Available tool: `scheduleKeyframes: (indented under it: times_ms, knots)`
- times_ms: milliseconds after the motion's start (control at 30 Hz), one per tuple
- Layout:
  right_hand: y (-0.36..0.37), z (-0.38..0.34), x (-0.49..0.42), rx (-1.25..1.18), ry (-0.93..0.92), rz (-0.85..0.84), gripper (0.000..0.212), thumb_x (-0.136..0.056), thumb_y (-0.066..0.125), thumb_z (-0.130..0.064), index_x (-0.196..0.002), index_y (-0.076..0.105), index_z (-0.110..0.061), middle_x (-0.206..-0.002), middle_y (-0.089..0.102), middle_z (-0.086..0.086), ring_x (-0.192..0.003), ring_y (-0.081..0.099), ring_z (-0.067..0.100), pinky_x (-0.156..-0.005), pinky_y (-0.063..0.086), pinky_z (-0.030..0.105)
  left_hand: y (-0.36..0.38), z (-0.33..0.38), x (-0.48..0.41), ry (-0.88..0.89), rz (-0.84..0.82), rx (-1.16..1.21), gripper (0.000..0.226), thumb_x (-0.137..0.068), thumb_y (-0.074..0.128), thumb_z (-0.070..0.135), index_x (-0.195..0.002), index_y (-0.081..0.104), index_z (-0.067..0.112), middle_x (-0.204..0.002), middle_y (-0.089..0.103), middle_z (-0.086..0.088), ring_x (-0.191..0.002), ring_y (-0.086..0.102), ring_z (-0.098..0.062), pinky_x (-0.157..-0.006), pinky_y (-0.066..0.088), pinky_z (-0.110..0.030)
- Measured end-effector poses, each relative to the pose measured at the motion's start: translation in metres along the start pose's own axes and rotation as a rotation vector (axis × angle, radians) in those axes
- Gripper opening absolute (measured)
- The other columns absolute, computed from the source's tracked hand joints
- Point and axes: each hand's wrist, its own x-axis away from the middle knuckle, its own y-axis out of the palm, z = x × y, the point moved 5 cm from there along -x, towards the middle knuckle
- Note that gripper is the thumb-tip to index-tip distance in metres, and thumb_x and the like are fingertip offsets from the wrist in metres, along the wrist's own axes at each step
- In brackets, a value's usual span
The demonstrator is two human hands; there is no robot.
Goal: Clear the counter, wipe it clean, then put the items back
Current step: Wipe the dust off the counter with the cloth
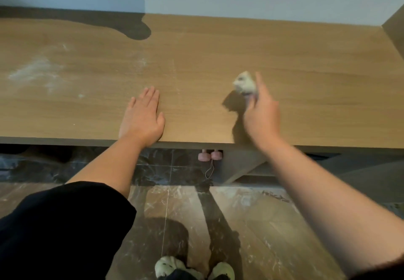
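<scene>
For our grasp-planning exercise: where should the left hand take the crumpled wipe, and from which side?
Probably pinch the top of the wipe, coming from the left. That end sticks out free above the right hand, whose fingers cover its lower right side; the left hand lies flat on the counter.

Dim, hard shadows, right hand (261, 113) blurred
</scene>
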Motion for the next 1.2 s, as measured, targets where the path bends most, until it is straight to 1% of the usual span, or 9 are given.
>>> scheduleKeyframes:
  times_ms: [67,167,400,500,600,667,767,900,1200]
  knots:
    - [-0.001,0.019,-0.038,0.26,0.01,0.014,0.046,-0.102,0.038,-0.016,-0.148,0.034,-0.016,-0.145,0.045,0.006,-0.126,0.048,0.025,-0.102,0.038,0.027,0.0,-0.001,0.0,-0.005,0.002,-0.003,0.061,-0.101,0.031,0.03,-0.155,0.011,0.01,-0.163,0.006,-0.004,-0.15,0.002,-0.016,-0.123,0.005,-0.038]
    - [0.031,0.032,-0.042,0.577,-0.067,-0.053,0.043,-0.101,0.038,-0.02,-0.143,0.039,-0.011,-0.153,0.032,0.014,-0.134,0.036,0.036,-0.11,0.028,0.046,0.001,-0.001,-0.001,-0.003,0.005,-0.006,0.061,-0.102,0.03,0.031,-0.155,0.01,0.011,-0.163,0.005,-0.004,-0.15,0.001,-0.016,-0.123,0.004,-0.038]
    - [0.082,-0.024,0.053,0.352,-0.416,-0.236,0.069,-0.065,0.078,0.008,-0.129,0.059,-0.008,-0.137,0.054,0.015,-0.123,0.053,0.037,-0.105,0.041,0.052,-0.001,0.001,0.001,-0.012,-0.017,-0.005,0.061,-0.102,0.03,0.032,-0.155,0.008,0.011,-0.164,0.003,-0.004,-0.15,-0.001,-0.015,-0.123,0.003,-0.038]
    - [0.085,-0.037,0.081,0.162,-0.56,-0.445,0.063,-0.067,0.071,0.015,-0.126,0.062,-0.007,-0.131,0.06,0.012,-0.12,0.057,0.031,-0.106,0.041,0.049,0.0,0.0,0.0,-0.016,-0.023,-0.007,0.062,-0.101,0.03,0.031,-0.155,0.009,0.011,-0.164,0.003,-0.003,-0.15,-0.002,-0.014,-0.123,0.002,-0.037]
    - [0.057,-0.039,0.059,-0.048,-0.253,-0.412,0.046,-0.093,0.054,0.0,-0.135,0.054,-0.019,-0.121,0.065,0.004,-0.097,0.066,0.016,-0.08,0.057,0.028,-0.001,-0.002,0.0,-0.013,-0.032,-0.003,0.062,-0.101,0.03,0.031,-0.156,0.009,0.011,-0.164,0.003,-0.003,-0.15,-0.001,-0.014,-0.123,0.002,-0.038]
    - [0.028,-0.024,0.025,0.005,-0.062,-0.191,0.046,-0.097,0.048,-0.007,-0.14,0.047,-0.025,-0.113,0.065,-0.001,-0.077,0.057,0.003,-0.061,0.046,0.014,0.0,-0.002,0.0,-0.007,-0.033,-0.005,0.061,-0.101,0.029,0.031,-0.156,0.008,0.011,-0.164,0.003,-0.003,-0.15,-0.001,-0.015,-0.123,0.003,-0.038]
    - [0.006,0.004,-0.001,0.282,0.06,-0.002,0.059,-0.09,0.048,0.006,-0.143,0.043,-0.02,-0.134,0.055,0.003,-0.111,0.055,0.016,-0.089,0.044,0.026,0.001,-0.001,0.0,-0.003,-0.035,-0.009,0.062,-0.101,0.03,0.03,-0.156,0.008,0.011,-0.164,0.003,-0.003,-0.15,-0.002,-0.015,-0.123,0.003,-0.039]
    - [0.045,0.004,0.04,0.494,-0.156,-0.166,0.08,-0.074,0.067,0.008,-0.146,0.038,-0.016,-0.156,0.029,0.005,-0.144,0.025,0.025,-0.12,0.009,0.043,0.001,-0.002,0.0,-0.003,-0.032,-0.01,0.061,-0.101,0.029,0.03,-0.156,0.009,0.011,-0.164,0.005,-0.004,-0.15,-0.001,-0.016,-0.123,0.004,-0.039]
    - [0.044,0.001,0.132,0.27,-0.765,-0.293,0.055,-0.072,0.045,0.009,-0.123,0.063,-0.003,-0.135,0.056,0.014,-0.129,0.048,0.029,-0.109,0.036,0.05,0.001,-0.002,0.001,-0.005,-0.029,-0.011,0.061,-0.101,0.029,0.029,-0.155,0.01,0.011,-0.164,0.006,-0.003,-0.15,0.001,-0.015,-0.123,0.004,-0.038]
